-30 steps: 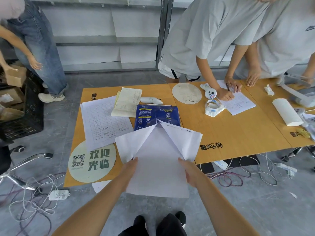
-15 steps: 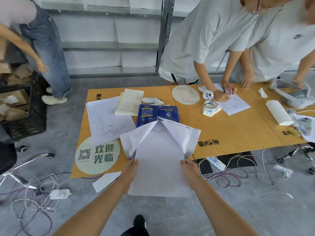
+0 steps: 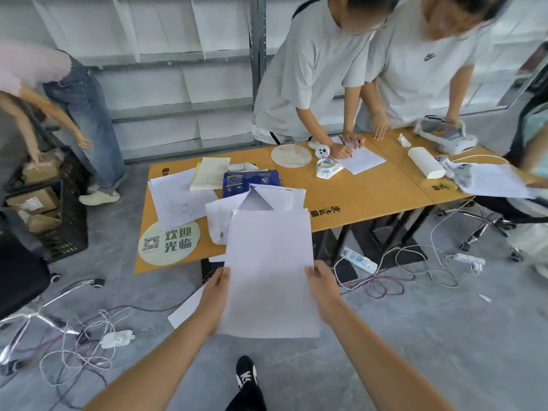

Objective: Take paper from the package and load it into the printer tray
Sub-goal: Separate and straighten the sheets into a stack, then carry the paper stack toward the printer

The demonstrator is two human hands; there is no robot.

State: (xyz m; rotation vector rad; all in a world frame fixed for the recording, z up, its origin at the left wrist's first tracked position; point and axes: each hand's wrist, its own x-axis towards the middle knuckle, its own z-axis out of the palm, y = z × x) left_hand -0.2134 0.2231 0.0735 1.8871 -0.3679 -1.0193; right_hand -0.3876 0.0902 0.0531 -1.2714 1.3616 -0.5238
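Paper (image 3: 268, 271): a white stack held in the air between both hands, forward of the body, its far edge over the near edge of the table (image 3: 370, 197). The left hand (image 3: 214, 301) is closed on the stack's left edge, fingers under, thumb on top. The right hand (image 3: 323, 292) is closed on the right edge the same way.

Just beyond the hands, the package (image 3: 252, 180) lies on the table: blue wrapper, with its white flaps (image 3: 219, 216) torn open toward the hands. Left of the package and beyond the left hand lie a printed form (image 3: 175, 197) and a yellowish sheet (image 3: 212, 172); nearer the left hand sits a round green sign (image 3: 169, 243).

The table is an orange-brown wood surface. Far beyond the right hand, two people in white shirts lean over it; one writes on a sheet (image 3: 361, 160). A tape roll (image 3: 326, 167) and a round disc (image 3: 291, 155) lie near them. A white cylinder (image 3: 425, 166) lies to the far right.

The floor (image 3: 444, 336) is grey concrete. Cables (image 3: 74, 351) and a power strip (image 3: 358, 260) lie on it to either side of the hands. A black crate (image 3: 68, 226) with cardboard boxes stands far left. White shelving lines the far wall.
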